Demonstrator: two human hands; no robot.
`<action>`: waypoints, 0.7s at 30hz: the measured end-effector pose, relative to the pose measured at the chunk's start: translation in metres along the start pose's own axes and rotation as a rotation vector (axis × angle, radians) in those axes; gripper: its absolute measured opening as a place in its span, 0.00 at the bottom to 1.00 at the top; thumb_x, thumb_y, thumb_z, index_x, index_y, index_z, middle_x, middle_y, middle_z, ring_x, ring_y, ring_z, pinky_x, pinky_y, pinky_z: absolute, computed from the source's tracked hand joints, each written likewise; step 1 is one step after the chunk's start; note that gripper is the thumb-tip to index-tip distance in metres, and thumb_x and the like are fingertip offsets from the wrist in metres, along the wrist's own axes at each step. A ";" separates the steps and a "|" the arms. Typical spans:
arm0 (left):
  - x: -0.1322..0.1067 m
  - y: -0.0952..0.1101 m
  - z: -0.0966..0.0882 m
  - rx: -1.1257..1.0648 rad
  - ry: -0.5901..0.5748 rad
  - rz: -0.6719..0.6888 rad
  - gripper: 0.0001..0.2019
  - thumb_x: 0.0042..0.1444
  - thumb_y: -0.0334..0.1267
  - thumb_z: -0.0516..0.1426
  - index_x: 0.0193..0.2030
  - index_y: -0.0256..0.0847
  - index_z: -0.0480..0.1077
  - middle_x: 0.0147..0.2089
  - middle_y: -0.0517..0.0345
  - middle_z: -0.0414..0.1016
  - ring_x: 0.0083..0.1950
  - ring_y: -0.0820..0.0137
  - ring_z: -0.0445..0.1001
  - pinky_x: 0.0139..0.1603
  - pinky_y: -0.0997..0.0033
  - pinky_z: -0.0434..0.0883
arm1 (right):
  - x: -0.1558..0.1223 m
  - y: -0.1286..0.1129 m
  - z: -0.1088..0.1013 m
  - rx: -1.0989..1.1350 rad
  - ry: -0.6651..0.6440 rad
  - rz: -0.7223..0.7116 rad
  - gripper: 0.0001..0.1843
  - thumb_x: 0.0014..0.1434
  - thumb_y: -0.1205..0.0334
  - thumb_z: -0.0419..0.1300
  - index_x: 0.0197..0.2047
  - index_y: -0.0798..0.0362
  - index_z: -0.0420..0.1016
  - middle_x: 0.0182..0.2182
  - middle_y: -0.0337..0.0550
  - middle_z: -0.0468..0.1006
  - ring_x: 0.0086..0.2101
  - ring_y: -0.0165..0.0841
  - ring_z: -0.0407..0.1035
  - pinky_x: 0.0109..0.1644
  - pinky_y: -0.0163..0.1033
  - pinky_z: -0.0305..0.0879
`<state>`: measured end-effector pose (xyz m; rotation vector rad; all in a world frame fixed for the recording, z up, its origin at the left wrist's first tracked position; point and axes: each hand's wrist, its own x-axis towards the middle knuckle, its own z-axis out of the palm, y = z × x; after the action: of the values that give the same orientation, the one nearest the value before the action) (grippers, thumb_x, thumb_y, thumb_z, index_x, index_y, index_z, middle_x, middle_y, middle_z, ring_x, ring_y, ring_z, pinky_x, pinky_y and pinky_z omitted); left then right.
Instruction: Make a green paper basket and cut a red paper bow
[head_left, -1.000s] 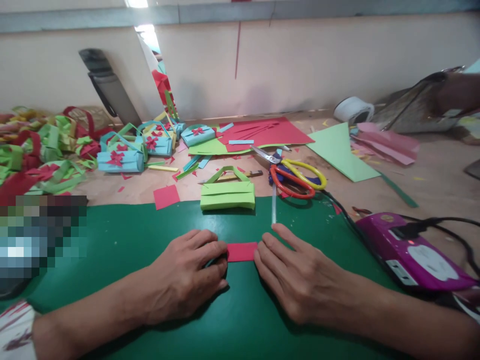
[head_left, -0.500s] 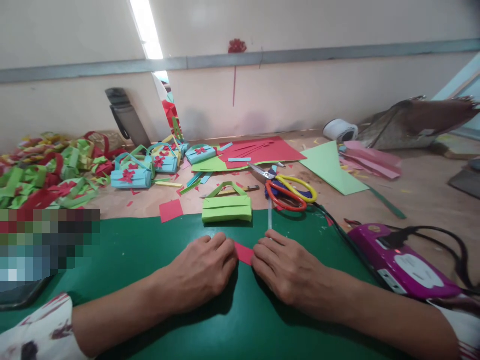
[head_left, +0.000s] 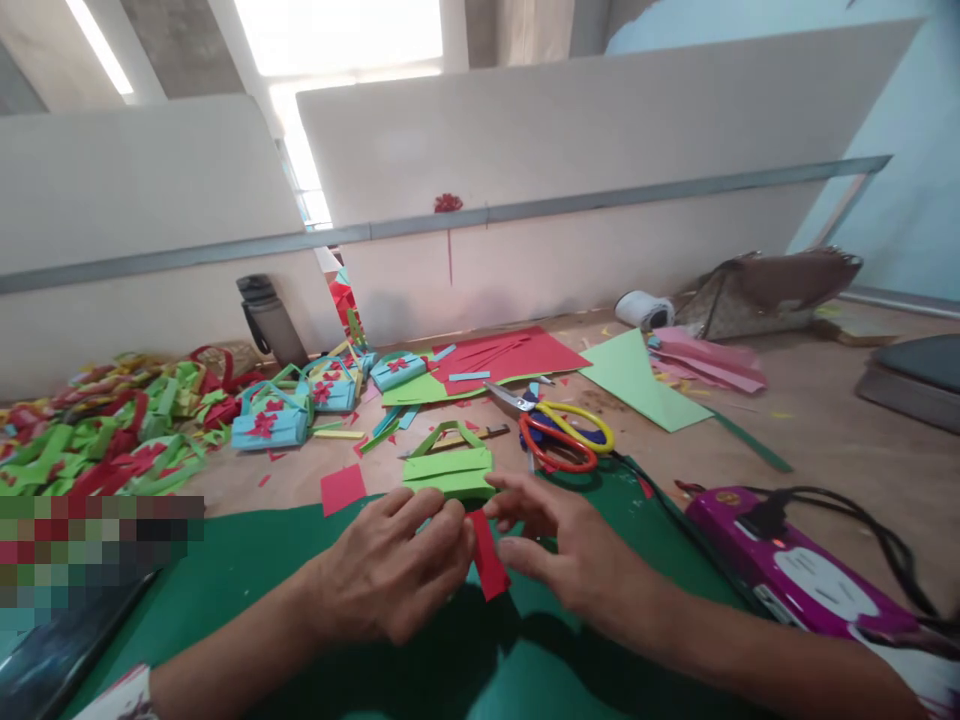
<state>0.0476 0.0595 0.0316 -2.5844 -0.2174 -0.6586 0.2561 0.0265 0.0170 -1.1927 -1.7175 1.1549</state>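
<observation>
Red paper (head_left: 490, 560) newly steeper between hands (head_left: 397, 560) (head_left: 581, 550)

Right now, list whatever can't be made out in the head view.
All in the head view:
Red strip: its far end, hidden by the left hand.
Green paper bag: part of its lower edge, behind that hand.
Dark device: upper part, masked by pixel blocks.
Grey case: right end, cut off by the frame.

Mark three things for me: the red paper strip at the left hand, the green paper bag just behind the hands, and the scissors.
Red paper strip (head_left: 490, 557): head view, middle of its exposed length.
Green paper bag (head_left: 448, 466): head view, front face below its handle.
Scissors (head_left: 549, 409): head view, yellow handle near the pivot.
</observation>
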 end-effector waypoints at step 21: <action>0.028 0.016 0.017 -1.767 0.253 -1.568 0.10 0.46 0.37 0.62 0.23 0.36 0.66 0.16 0.66 0.64 0.16 0.80 0.61 0.19 0.80 0.61 | 0.003 -0.004 -0.005 -0.427 0.199 -0.503 0.18 0.58 0.75 0.50 0.52 0.52 0.62 0.43 0.47 0.70 0.46 0.34 0.66 0.50 0.43 0.63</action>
<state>0.0838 0.0547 0.0256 -2.8845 -2.7439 -2.4881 0.2589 0.0305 0.0226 -0.9832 -2.0056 0.3681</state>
